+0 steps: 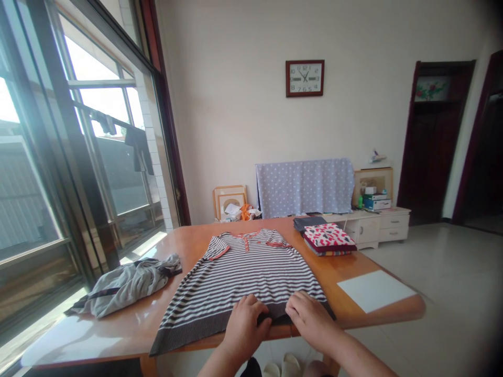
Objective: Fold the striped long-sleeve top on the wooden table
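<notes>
On the table (346,268), the shirt (251,277) lies between a garment (129,285), left, and a clothes stack (330,238), right.

Left hand (244,320): bare, five-fingered, rounded knuckles. Right hand (310,318): bare, of matching build. Both wrists and both forearms (351,352) uncovered as far as the lower edge of view; outline smooth, broadening from the wrist. Below the hands, a patch of black cloth (251,368), apparently clothing, mostly cut off. Pale cream slippers (291,365), round-toed; whether worn cannot be determined.
</notes>
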A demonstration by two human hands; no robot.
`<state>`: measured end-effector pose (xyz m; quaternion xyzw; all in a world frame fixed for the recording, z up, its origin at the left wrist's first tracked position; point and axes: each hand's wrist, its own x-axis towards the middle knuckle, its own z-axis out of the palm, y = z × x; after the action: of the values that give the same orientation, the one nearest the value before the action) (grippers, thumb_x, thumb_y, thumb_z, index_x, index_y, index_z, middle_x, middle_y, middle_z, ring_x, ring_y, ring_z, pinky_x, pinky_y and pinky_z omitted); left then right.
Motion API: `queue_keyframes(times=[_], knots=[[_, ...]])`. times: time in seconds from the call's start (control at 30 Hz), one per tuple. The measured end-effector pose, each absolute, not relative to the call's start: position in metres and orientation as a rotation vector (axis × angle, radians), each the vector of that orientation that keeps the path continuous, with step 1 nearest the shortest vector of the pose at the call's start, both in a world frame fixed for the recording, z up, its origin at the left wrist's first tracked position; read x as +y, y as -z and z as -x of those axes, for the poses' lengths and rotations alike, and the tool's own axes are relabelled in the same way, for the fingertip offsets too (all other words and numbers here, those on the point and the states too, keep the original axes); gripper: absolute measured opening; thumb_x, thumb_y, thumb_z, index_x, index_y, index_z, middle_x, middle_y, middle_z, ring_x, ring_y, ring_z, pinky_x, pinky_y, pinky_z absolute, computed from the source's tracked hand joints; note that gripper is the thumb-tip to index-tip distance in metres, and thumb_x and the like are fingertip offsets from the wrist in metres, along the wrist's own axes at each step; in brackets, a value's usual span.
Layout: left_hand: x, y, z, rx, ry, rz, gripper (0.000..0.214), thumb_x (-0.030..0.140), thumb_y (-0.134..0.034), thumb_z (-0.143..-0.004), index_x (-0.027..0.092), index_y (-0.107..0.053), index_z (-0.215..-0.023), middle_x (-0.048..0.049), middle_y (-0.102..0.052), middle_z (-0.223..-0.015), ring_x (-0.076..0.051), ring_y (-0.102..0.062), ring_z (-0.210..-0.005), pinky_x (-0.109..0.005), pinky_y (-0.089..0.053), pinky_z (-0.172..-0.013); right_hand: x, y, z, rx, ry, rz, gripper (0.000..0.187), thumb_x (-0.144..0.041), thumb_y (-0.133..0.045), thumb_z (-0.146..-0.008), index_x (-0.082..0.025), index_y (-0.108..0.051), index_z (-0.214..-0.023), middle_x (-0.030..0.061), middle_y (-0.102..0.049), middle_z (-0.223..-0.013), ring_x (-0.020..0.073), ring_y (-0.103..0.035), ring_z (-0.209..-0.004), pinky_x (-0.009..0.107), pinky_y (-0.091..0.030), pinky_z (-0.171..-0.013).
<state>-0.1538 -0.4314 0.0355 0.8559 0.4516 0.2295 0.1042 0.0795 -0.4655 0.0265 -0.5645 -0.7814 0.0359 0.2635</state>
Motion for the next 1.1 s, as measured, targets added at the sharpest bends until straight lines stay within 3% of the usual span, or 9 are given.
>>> queue_keyframes(times=[0.23,0.47,0.67,0.9,1.1], knots=[[-0.43,-0.037,0.154,1.29,-0.74,-2.55,0.019,0.027,-0.051,-0.093,0.027,-0.07,-0.092,-0.0041,-0.065,-0.099,-0.022,-0.058,-0.099,-0.033,-0.041,-0.084,-0.465,-0.027,-0.085,-2.114,-0.195,1.545,0.02,-0.026,-0.046,-0.098,-0.023,-0.059,-0.084,0.0024,-0.067,-0.094,0.0203,-0.058,-0.094,0.031,-0.038,-0.083],[-0.43,-0.037,0.158,1.284,-0.697,-2.553,0.029,0.015,-0.05,-0.084,0.028,-0.072,-0.098,-0.0048,-0.065,-0.101,-0.023,-0.057,-0.103,-0.033,-0.041,-0.086,-0.466,-0.038,-0.095,-2.045,-0.306,1.557,0.016,-0.025,-0.053,-0.091,-0.024,-0.069,-0.087,0.0007,-0.068,-0.091,0.017,-0.06,-0.088,0.027,-0.038,-0.077],[-0.432,-0.046,0.16,1.289,-0.613,-2.545,0.027,0.015,-0.052,-0.079,0.027,-0.072,-0.093,-0.0042,-0.065,-0.099,-0.023,-0.057,-0.101,-0.033,-0.041,-0.086,-0.473,-0.032,-0.098,-2.055,-0.2,1.633,0.017,-0.02,-0.055,-0.085,-0.026,-0.07,-0.089,-0.0014,-0.065,-0.085,0.017,-0.058,-0.084,0.029,-0.036,-0.079],[-0.428,-0.045,0.16,1.398,-0.637,-2.489,0.022,0.02,-0.053,-0.083,0.027,-0.071,-0.095,-0.0054,-0.066,-0.103,-0.024,-0.057,-0.105,-0.034,-0.041,-0.086,-0.474,-0.033,-0.104,-1.974,-0.129,1.68,0.016,-0.023,-0.055,-0.088,-0.026,-0.07,-0.092,0.0019,-0.067,-0.095,0.0197,-0.06,-0.093,0.03,-0.04,-0.082],[-0.422,-0.048,0.17,1.382,-0.639,-2.474,0.018,0.024,-0.052,-0.088,0.026,-0.07,-0.087,-0.0053,-0.067,-0.099,-0.022,-0.059,-0.099,-0.032,-0.042,-0.084,-0.461,-0.022,-0.11,-1.969,-0.121,1.708,0.021,-0.031,-0.05,-0.093,-0.025,-0.069,-0.085,0.002,-0.068,-0.091,0.0196,-0.062,-0.086,0.029,-0.04,-0.074]])
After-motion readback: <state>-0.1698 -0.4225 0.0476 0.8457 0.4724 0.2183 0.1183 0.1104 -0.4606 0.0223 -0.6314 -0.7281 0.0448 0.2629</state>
